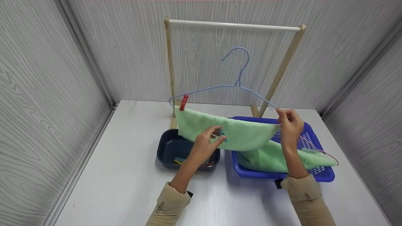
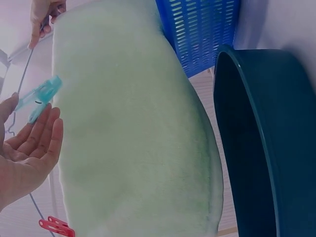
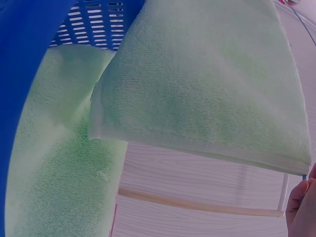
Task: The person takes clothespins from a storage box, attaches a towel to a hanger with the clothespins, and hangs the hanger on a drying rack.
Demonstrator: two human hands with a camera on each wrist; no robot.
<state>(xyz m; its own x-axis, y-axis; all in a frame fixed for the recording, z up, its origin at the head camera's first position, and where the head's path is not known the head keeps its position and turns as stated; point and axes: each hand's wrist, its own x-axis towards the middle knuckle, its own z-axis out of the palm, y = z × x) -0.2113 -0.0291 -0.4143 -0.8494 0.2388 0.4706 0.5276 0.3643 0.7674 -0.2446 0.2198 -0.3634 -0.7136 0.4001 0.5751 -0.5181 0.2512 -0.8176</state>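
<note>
Between its thumb and fingers, my left hand (image 1: 204, 144) pinches a teal clothespin (image 2: 47, 91) in front of a light green towel (image 1: 241, 135). The towel is folded over the lower part of a blue wire hanger (image 1: 207, 89), whose hook points up. A red clothespin (image 1: 184, 102) clips the towel at the hanger's left end. At the other end, my right hand (image 1: 290, 127) grips the hanger's corner beside the towel's edge. Towel and hanger are held up above the table, apart from the rack.
A dark bin (image 1: 161, 153) with several clothespins (image 1: 179, 160) stands at centre left. Right of it, a blue basket (image 1: 329, 176) holds another green towel (image 1: 267, 160) with a pink hanger (image 1: 315, 147). Behind them rises a rack with a white bar (image 1: 232, 25) and wooden posts.
</note>
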